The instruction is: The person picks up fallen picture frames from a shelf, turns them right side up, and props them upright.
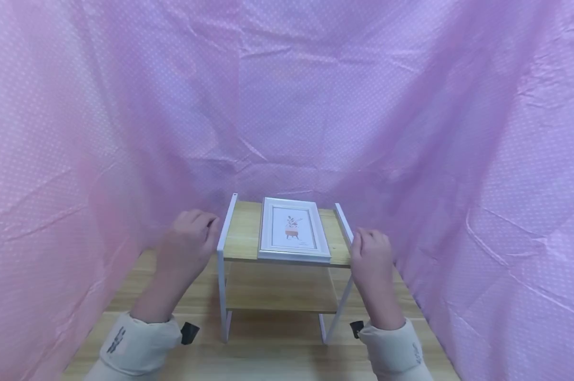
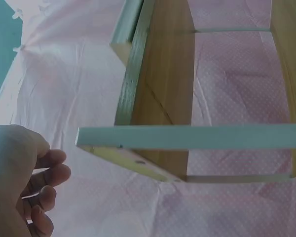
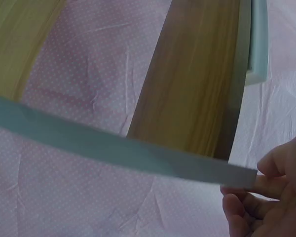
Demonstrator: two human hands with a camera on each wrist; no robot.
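Observation:
A white picture frame [image 1: 294,230] with a small plant print lies flat on the top board [image 1: 241,233] of a small two-tier shelf with white metal rails. My left hand [image 1: 189,241] hovers beside the left rail [image 1: 225,227]. In the left wrist view this hand [image 2: 24,173] has loosely curled fingers, holds nothing and stays apart from the rail [image 2: 197,137]. My right hand [image 1: 370,254] is at the front end of the right rail [image 1: 344,225]. In the right wrist view its curled fingers [image 3: 266,190] touch the rail's end [image 3: 113,145]; a grip is not plain.
The shelf stands on a wooden table [image 1: 268,349], with a lower board [image 1: 279,288] under the top one. Pink dotted cloth [image 1: 411,132] hangs close behind and on both sides, leaving a narrow strip of table beside each hand.

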